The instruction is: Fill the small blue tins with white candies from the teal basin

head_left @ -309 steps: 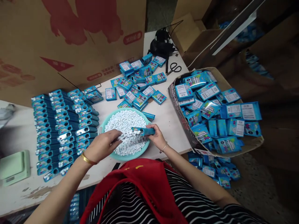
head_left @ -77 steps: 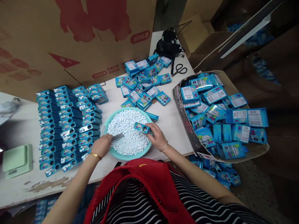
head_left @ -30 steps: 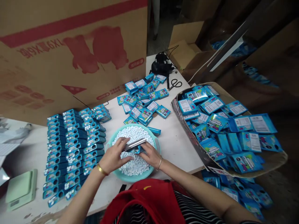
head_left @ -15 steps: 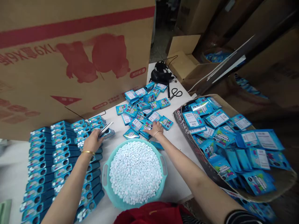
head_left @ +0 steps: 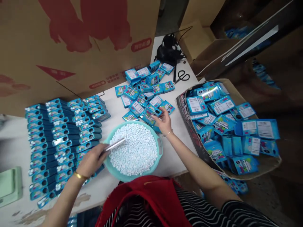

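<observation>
My left hand [head_left: 93, 159] is closed around a narrow, shiny metal scoop [head_left: 115, 144], its tip over the small white pellets [head_left: 134, 151]. They fill a turquoise basin [head_left: 159, 154] with side handles, in front of my body. Beyond the basin, my right hand [head_left: 164, 122] grips the end of a blue candy box [head_left: 152, 110] between thumb and fingers. That box tilts above a loose pile of similar blue boxes [head_left: 137, 108]. To the left, upright blue boxes [head_left: 60, 127] stand in tight rows with round holes in their tops; white pellets show on some.
A big cardboard carton [head_left: 99, 63] walls off the table's back. At right, an open carton [head_left: 187, 123] is heaped with blue boxes. Black scissors [head_left: 182, 77] and a black bundle [head_left: 169, 50] lie at the far corner. A pale green object [head_left: 10, 186] sits at far left.
My left hand has moved from the rows toward the basin, bringing the scoop over the pellets. My right hand has lifted a box slightly from the pile. The view has tilted down.
</observation>
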A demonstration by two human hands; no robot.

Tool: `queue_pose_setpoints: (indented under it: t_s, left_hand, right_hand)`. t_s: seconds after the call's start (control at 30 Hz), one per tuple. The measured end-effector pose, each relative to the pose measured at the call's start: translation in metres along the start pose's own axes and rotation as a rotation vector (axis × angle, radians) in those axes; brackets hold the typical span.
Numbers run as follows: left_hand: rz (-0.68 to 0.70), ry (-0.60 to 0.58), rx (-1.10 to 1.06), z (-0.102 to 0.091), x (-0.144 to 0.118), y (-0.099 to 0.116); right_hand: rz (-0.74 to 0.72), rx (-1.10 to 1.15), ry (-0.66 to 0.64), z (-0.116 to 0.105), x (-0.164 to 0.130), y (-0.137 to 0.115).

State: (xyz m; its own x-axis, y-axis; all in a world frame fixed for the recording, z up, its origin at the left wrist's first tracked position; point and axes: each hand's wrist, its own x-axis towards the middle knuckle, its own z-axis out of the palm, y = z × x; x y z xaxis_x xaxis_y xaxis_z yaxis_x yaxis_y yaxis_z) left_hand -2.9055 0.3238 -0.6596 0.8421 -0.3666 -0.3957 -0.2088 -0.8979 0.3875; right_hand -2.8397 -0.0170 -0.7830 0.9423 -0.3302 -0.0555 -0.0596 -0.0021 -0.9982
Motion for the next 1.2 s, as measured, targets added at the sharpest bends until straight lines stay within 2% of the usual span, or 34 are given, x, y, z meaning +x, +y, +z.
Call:
queue_pose_setpoints:
  t_s: [0.1,0.17,0.23,0.37,0.47,0.53,0.6,0.67,0.77,0.87,0.93,1.07,1.2]
  left_hand:
    - [-0.083,-0.112,0.013,0.033,-0.048,0.015]
    - [-0.154,-0.112,0.056,0.058,-0.060,0.025]
    - [-0.211,-0.096,0.086,0.084,-0.053,0.037]
    - [-0.235,-0.049,0.067,0.122,-0.010,0.063]
    - [-0.210,-0.001,0.010,0.136,0.015,0.069]
    - [-0.194,0.022,-0.029,0.138,0.020,0.067]
    - [-0.174,0.039,-0.066,0.135,0.017,0.062]
    - [-0.146,0.051,-0.100,0.128,0.009,0.056]
    - [-0.083,0.064,-0.147,0.110,-0.003,0.053]
    - [0.030,0.105,-0.186,0.085,-0.013,0.058]
    - [0.097,0.130,-0.189,0.065,-0.018,0.067]
    - [0.179,0.109,-0.129,0.028,-0.022,0.091]
    - [0.237,-0.011,0.063,0.003,-0.018,0.118]
  right_hand:
    - [0.229,0.297,-0.132,-0.023,-0.028,-0.013]
    - [0.363,0.385,-0.198,-0.028,-0.054,-0.013]
    - [0.435,0.359,-0.235,-0.023,-0.081,-0.008]
    - [0.426,0.276,-0.357,0.008,-0.125,0.000]
    - [0.498,0.303,-0.412,0.027,-0.136,-0.004]
    - [0.562,0.350,-0.425,0.030,-0.135,-0.011]
    - [0.589,0.403,-0.425,0.025,-0.130,-0.018]
    - [0.526,0.429,-0.407,0.011,-0.123,-0.026]
    - [0.308,0.341,-0.353,-0.020,-0.116,-0.032]
    - [0.047,0.072,-0.336,-0.050,-0.113,-0.033]
    - [-0.156,-0.123,-0.359,-0.063,-0.113,-0.033]
    - [-0.465,-0.346,-0.421,-0.061,-0.118,-0.031]
    - [-0.598,-0.403,-0.470,-0.041,-0.124,-0.031]
